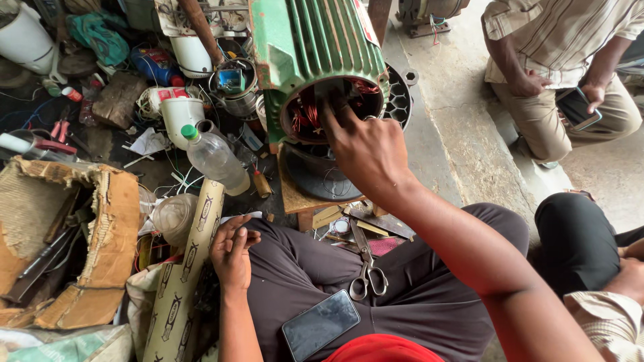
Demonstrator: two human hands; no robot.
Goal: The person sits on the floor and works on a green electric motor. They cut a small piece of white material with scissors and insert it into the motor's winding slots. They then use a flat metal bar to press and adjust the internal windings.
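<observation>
Right hand [365, 151] is up at the open end of the green motor [315, 40], fingers spread and reaching into the mouth where the copper windings [305, 115] show; whether it pinches a wire in there I cannot tell, the fingertips are hidden. The motor sits tilted on a small wooden block [298, 198], straight ahead of the person's knees. Left hand [231, 251] rests low on the left thigh, fingers curled loosely, nothing clearly held, touching a long cream cardboard tube [184, 275] that leans beside the leg. On the lap lie scissors [365, 268] and, nearer the body, a dark phone [320, 324]. Just left of the motor stands a clear plastic bottle [215, 159] with a green cap, and a torn cardboard box [100, 228] sits at far left. At upper right, another person [563, 60] crouches on the concrete, holding a phone.
</observation>
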